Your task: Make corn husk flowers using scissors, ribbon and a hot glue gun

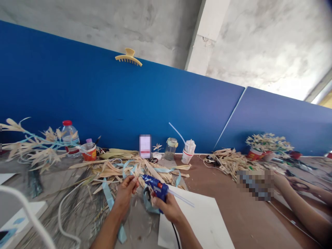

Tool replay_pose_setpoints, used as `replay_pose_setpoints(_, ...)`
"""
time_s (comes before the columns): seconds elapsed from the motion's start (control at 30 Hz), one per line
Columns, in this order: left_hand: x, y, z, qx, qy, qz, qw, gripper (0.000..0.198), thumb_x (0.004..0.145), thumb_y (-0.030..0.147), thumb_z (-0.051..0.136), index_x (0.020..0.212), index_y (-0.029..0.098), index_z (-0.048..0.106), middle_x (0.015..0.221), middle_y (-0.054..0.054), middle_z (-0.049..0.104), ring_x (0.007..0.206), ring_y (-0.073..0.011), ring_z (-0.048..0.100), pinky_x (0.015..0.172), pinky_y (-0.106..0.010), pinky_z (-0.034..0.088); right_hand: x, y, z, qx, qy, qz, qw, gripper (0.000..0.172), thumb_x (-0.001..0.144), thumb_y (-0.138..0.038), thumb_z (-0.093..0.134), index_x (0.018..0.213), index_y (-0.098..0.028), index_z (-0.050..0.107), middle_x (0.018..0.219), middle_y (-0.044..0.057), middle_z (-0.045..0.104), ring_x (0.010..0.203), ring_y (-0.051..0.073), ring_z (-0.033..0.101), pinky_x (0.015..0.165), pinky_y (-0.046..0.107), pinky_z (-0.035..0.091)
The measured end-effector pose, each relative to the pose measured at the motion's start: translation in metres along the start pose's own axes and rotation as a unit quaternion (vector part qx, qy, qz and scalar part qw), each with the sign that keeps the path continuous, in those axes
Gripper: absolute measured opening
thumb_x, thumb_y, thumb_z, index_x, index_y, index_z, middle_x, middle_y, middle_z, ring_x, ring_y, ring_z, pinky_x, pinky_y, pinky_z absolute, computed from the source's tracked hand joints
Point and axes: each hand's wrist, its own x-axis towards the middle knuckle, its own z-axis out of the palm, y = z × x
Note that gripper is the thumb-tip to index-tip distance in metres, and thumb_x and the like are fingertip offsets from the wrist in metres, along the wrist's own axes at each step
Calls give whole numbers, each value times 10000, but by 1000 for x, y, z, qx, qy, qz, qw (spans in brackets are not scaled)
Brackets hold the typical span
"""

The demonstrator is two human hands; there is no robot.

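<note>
My right hand (166,207) grips a blue glue gun (155,186) by its handle, with a clear glue stick (181,197) poking out of the back. The gun's nozzle points left at a small dried straw piece (137,172) with pale blue ribbon, which my left hand (126,190) pinches at the fingertips. Both hands hover just above the table, in front of a heap of dried straw leaves (121,167). A black cord (175,235) runs down from the gun.
A white sheet (202,221) lies on the brown table under my right wrist. Along the blue partition (129,100) stand a water bottle (69,136), an orange cup (90,152), a glass jar (170,148) and a straw cup (188,150). Another person's arms (298,204) work at the right.
</note>
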Motion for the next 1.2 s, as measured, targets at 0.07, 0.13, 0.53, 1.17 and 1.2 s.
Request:
replay_pose_setpoints(0.07, -1, 2, 2, 2, 2, 2, 1000, 362, 612, 496, 734, 741, 193, 582, 581, 27, 556, 471, -99, 415, 461, -236, 315, -1, -2, -2, 10, -4, -17, 1000, 360, 720, -462, 670, 927, -169, 644, 853, 64, 643, 745, 200, 570, 681, 309, 463)
replay_pose_setpoints(0.13, -2, 4, 3, 0, 8, 4, 1000, 363, 603, 492, 739, 739, 196, 577, 589, 26, 558, 477, -102, 427, 464, -237, 320, -1, -6, -2, 1, -8, -39, 999, 338, 723, -441, 669, 928, -175, 634, 846, 59, 639, 739, 198, 571, 675, 308, 466)
replay_pose_setpoints(0.53, -1, -2, 4, -3, 10, 8, 1000, 387, 608, 507, 731, 759, 177, 597, 553, 51, 556, 442, -76, 403, 451, -213, 310, -10, -37, -3, -286, 158, -121, 937, 81, 723, -230, 583, 723, -196, 510, 742, 9, 523, 682, 159, 486, 641, 269, 397)
replay_pose_setpoints(1.17, -11, 15, 12, -10, -21, 64, 998, 309, 607, 480, 714, 607, 192, 602, 553, 35, 562, 473, -108, 439, 477, -234, 356, -60, 13, -77, -418, 216, 15, 882, 365, 603, -210, 603, 948, -169, 717, 1012, 150, 656, 920, 298, 624, 844, 398, 470)
replay_pose_setpoints(1.2, -10, 13, 12, -9, -22, 63, 998, 307, 609, 478, 714, 610, 192, 601, 551, 35, 559, 468, -106, 437, 473, -233, 353, -56, 8, -76, -394, 234, 3, 889, 351, 635, -239, 596, 957, -171, 715, 1025, 152, 657, 933, 298, 621, 849, 401, 468)
